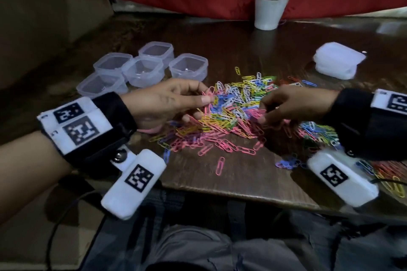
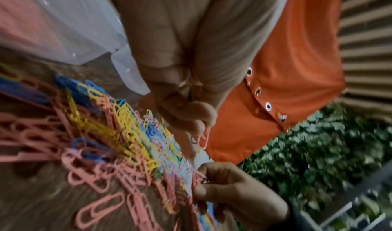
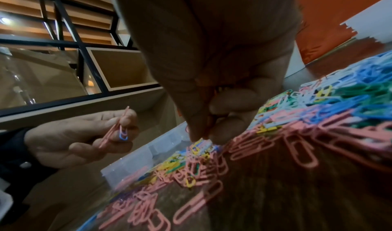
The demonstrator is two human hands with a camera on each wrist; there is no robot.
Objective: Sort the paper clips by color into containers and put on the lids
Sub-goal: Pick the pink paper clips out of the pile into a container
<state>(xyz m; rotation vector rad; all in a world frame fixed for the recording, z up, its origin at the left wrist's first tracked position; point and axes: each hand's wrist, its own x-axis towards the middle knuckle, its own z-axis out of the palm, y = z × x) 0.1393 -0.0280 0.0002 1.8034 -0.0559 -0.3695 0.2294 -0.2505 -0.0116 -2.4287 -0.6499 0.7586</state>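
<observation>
Paper clips [image 1: 237, 114]: your mixed-colour heap lies mid-frame on the worktop [image 1: 242, 174], pink ones spilling toward the lower edge.
Left hand [image 1: 167, 103]: your fingers pinch a few pink clips [image 3: 115, 130], with one blue, just above the heap's left side.
Right hand [image 1: 293, 103]: your fingers [image 3: 199, 132] are curled down into the heap, pinching at pink clips.
Containers [image 1: 143, 66]: five clear tubs, lids off, upper left.
Lids [image 1: 339, 62]: white stack, upper right.
</observation>
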